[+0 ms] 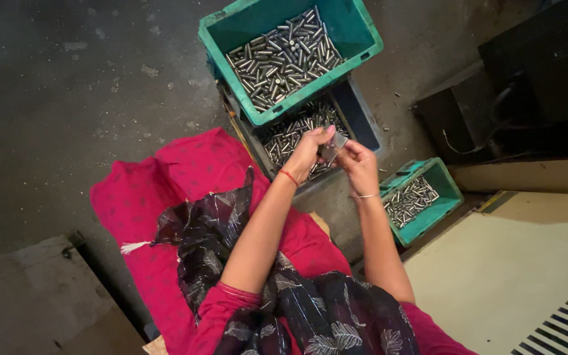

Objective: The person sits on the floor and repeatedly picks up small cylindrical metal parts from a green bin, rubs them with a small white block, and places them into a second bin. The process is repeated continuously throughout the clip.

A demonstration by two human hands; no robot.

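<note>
Both hands meet on a small grey metal gauge (332, 147): the left hand (308, 152) pinches its top edge, the right hand (357, 161) closes its grip on the lower side. They hover over a dark blue crate (361, 117) of steel pins. A large green crate (356, 33), also holding pins, overlaps it; a small green crate (447, 184) of pins sits right, bare floor (67, 98) left.

Both arms reach fwd from near edge, elbows bent, forearms converging. Left hand (308, 152) and right hand (359, 165) meet at centre, fingers curled, tips pinched close together. Left wrist bent, right wrist straighter, just right of it.
</note>
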